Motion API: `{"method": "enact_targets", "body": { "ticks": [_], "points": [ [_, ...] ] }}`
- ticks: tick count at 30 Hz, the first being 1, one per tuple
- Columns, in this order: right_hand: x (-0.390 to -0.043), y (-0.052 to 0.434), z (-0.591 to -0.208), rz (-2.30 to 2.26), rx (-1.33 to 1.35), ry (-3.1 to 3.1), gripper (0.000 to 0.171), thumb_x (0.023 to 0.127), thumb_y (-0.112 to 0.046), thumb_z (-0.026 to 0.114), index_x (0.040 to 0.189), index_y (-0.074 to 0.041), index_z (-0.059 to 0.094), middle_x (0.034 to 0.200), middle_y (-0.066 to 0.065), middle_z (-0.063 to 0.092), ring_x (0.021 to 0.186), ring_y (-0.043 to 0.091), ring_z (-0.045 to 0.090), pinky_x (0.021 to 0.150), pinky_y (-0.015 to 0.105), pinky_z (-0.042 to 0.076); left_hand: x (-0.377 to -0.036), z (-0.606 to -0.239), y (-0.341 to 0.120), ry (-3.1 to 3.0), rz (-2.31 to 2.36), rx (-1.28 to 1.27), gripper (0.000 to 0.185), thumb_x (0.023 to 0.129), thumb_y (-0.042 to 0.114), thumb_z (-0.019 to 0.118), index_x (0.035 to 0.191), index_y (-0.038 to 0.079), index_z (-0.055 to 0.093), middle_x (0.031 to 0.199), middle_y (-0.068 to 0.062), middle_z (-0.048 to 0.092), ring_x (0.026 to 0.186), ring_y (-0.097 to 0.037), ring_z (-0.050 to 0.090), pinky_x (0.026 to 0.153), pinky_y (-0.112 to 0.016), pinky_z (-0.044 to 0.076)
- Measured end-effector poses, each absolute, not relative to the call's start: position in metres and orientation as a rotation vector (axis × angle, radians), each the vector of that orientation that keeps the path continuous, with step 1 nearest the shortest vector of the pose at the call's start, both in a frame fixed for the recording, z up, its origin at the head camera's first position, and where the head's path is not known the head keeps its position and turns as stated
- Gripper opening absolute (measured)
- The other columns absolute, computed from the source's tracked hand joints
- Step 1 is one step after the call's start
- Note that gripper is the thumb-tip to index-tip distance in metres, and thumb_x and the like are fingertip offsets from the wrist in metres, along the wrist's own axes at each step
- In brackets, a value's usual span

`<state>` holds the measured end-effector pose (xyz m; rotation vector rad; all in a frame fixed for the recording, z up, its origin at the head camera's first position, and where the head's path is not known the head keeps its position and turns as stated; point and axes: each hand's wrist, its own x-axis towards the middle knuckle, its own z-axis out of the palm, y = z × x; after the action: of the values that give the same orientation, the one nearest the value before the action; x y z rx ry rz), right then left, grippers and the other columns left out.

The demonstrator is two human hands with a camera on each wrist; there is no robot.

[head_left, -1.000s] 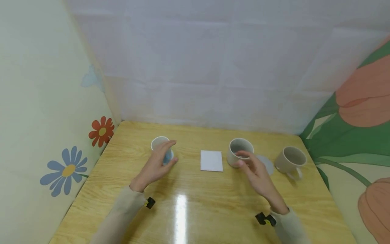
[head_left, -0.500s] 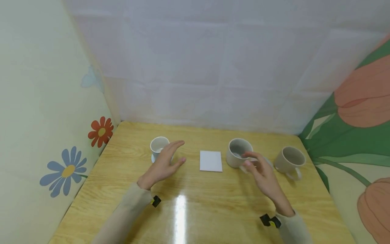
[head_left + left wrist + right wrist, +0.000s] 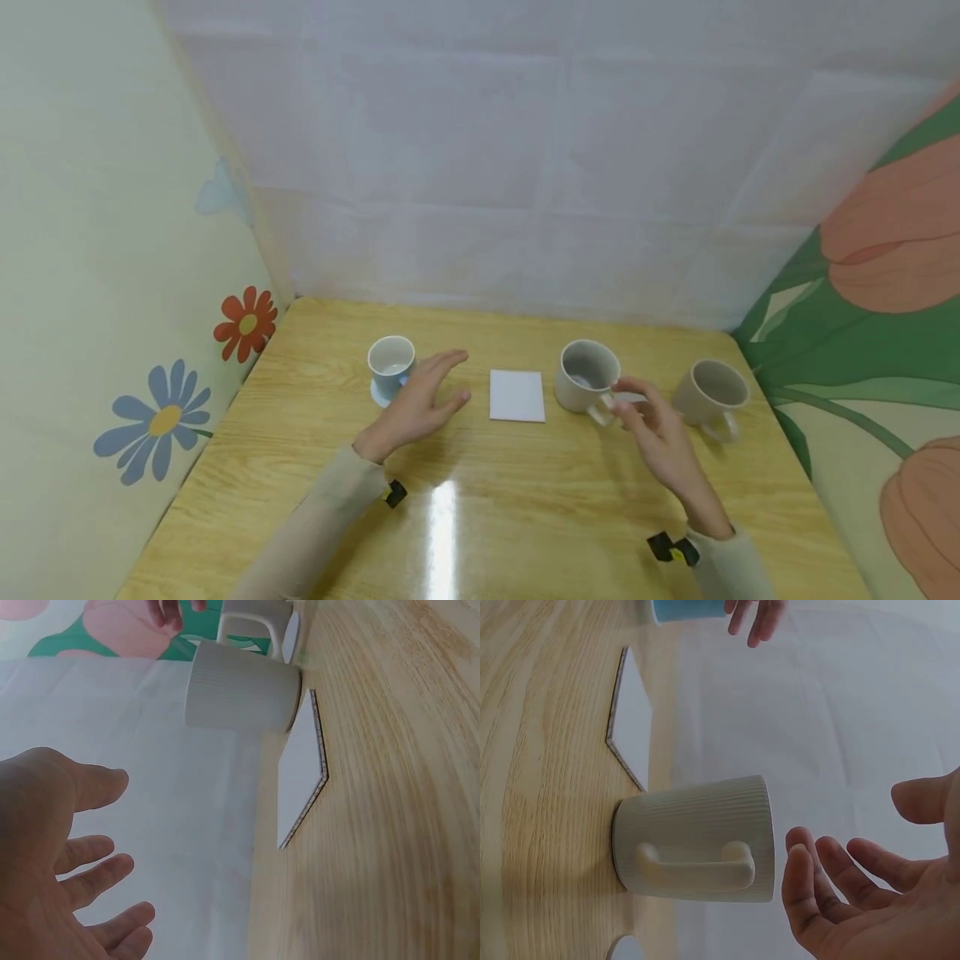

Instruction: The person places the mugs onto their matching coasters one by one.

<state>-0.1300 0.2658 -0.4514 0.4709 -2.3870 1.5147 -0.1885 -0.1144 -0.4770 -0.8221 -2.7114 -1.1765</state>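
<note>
Left hand (image 3: 416, 404): left of frame centre, fingers spread loosely, holding nothing, hovering just right of the blue cup.
Blue cup (image 3: 391, 367): small, upright, on a round pale-blue coaster (image 3: 377, 393), at centre left of the wooden surface (image 3: 480, 517).
Right hand (image 3: 660, 429): right of centre, fingers relaxed and slightly bent, empty; fingertips close beside the handle of the ribbed mug, contact not clear.
Ribbed mug (image 3: 587, 377): beige, upright, handle turned toward the lower right of the frame.
White square card (image 3: 517, 395): flat on the surface between the two hands.
Second beige mug (image 3: 711, 397): upright, right of frame, apart from the first mug.
Round pale coaster (image 3: 624, 949): a sliver at the bottom edge of the right wrist view.
</note>
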Motion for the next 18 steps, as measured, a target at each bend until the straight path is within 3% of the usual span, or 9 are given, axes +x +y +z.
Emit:
{"method": "enact_targets", "body": {
  "ticks": [4,12,15,18],
  "points": [
    [-0.129,0.269,-0.455,1.504,0.443,-2.398,0.030,0.109,0.002,0.054,0.137,0.010,0.059,0.128,-0.010,0.066,0.095,0.005,0.071,0.077,0.018,0.058,-0.188,-0.481,-0.111,-2.722,-1.182,-0.824,0.063,0.106,0.027,0.069,0.160,0.006,0.045,0.166,-0.014,0.047,0.155,-0.036,0.042,0.127,-0.058,0.035],
    [-0.132,0.278,-0.461,1.453,0.389,-2.378,0.030,0.107,0.004,0.056,0.136,0.008,0.061,0.123,-0.026,0.063,0.093,0.001,0.070,0.075,0.018,0.059,-0.193,-0.487,-0.103,-2.755,-1.132,-0.831,0.063,0.107,0.029,0.067,0.161,0.005,0.044,0.166,-0.014,0.046,0.155,-0.036,0.041,0.128,-0.057,0.033],
    [-0.132,0.280,-0.463,1.439,0.371,-2.386,0.030,0.107,0.003,0.057,0.137,0.006,0.062,0.123,-0.019,0.065,0.093,-0.001,0.069,0.075,0.018,0.059,-0.194,-0.490,-0.100,-2.760,-1.128,-0.840,0.063,0.107,0.028,0.068,0.161,0.006,0.044,0.166,-0.014,0.046,0.155,-0.037,0.041,0.128,-0.058,0.034],
    [-0.130,0.281,-0.465,1.438,0.348,-2.394,0.031,0.107,0.003,0.056,0.137,0.007,0.062,0.125,-0.001,0.069,0.092,-0.004,0.068,0.075,0.016,0.058,-0.194,-0.493,-0.097,-2.760,-1.157,-0.858,0.063,0.106,0.025,0.069,0.160,0.005,0.044,0.166,-0.017,0.046,0.155,-0.040,0.041,0.127,-0.060,0.033]
  ]
}}
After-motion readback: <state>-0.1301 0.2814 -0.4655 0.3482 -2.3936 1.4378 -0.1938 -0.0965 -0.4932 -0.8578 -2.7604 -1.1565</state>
